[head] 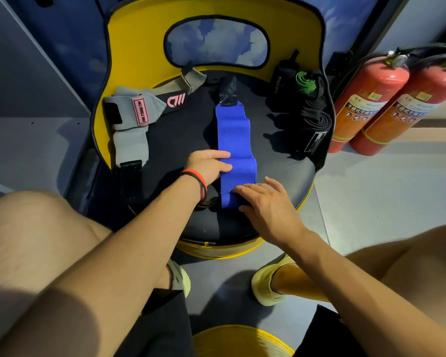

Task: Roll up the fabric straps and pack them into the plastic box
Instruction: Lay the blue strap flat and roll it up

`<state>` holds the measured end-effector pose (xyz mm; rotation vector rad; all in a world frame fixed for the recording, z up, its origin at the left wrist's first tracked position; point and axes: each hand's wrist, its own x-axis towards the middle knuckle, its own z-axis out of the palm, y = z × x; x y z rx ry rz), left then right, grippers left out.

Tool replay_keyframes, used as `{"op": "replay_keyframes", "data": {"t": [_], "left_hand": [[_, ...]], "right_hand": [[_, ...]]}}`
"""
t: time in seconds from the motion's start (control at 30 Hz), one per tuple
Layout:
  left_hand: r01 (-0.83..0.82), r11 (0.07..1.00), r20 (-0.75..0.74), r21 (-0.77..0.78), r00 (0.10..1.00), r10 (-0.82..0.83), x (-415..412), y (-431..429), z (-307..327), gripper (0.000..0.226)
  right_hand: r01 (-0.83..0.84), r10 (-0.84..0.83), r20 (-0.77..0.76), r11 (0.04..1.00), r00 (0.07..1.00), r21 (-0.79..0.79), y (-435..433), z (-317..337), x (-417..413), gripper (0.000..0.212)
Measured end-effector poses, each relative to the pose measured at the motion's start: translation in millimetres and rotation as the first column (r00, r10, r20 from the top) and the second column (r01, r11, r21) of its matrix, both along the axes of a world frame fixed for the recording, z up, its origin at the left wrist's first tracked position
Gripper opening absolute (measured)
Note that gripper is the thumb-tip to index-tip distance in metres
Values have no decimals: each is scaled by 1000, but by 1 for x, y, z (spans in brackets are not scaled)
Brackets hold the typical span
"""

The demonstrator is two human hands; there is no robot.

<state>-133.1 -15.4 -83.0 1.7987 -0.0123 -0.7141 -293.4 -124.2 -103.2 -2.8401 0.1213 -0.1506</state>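
Note:
A blue fabric strap lies stretched out lengthwise on the black seat of a yellow chair, its far end tipped with a black patch. My left hand rests on the strap's left edge near the middle with straight fingers. My right hand presses flat on the strap's near end, fingers spread. A grey strap with pink labels lies unrolled at the seat's left. Black straps and a green roll sit at the seat's right. No plastic box is in view.
The chair's yellow backrest rises behind the seat. Two red fire extinguishers stand on the floor to the right. My knees flank the seat, and a yellow round rim shows at the bottom edge.

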Motion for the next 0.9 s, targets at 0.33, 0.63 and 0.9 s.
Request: {"op": "replay_keyframes", "data": {"t": [0.33, 0.63, 0.9], "left_hand": [[-2, 974, 310, 225, 948, -70, -3, -4, -15, 41], [-18, 968, 442, 249, 892, -97, -4, -5, -20, 36], [-53, 963, 362, 265, 931, -48, 1, -5, -16, 24]], "right_hand": [[-38, 56, -143, 992, 988, 121, -6, 6, 9, 38], [-44, 53, -73, 992, 996, 119, -10, -4, 11, 40], [94, -90, -44, 991, 995, 101, -2, -8, 19, 44]]}}
